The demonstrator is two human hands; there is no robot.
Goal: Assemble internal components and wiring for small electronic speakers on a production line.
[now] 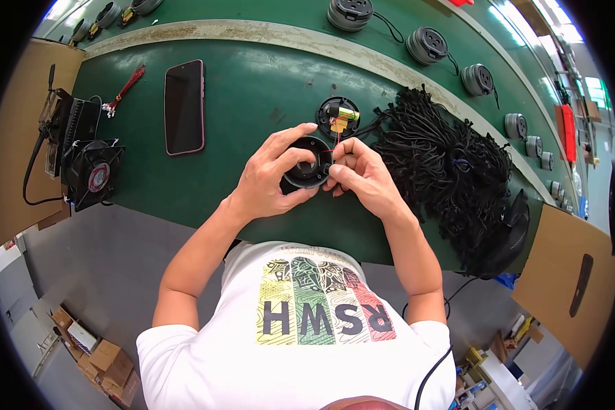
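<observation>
Head view shows a round black housing [307, 167] held just above the green table [253, 89], between both hands. The left hand [273, 179] grasps its left rim with curled fingers, while the right hand [362, 174] pinches thin red wires [331, 140] at its right edge. Just beyond lies a second round part [338, 116]; a black cable heap [451, 171] sits right, a phone [184, 106] left.

Dark phone screen [184, 107] — cardboard boxes [109, 365]
</observation>
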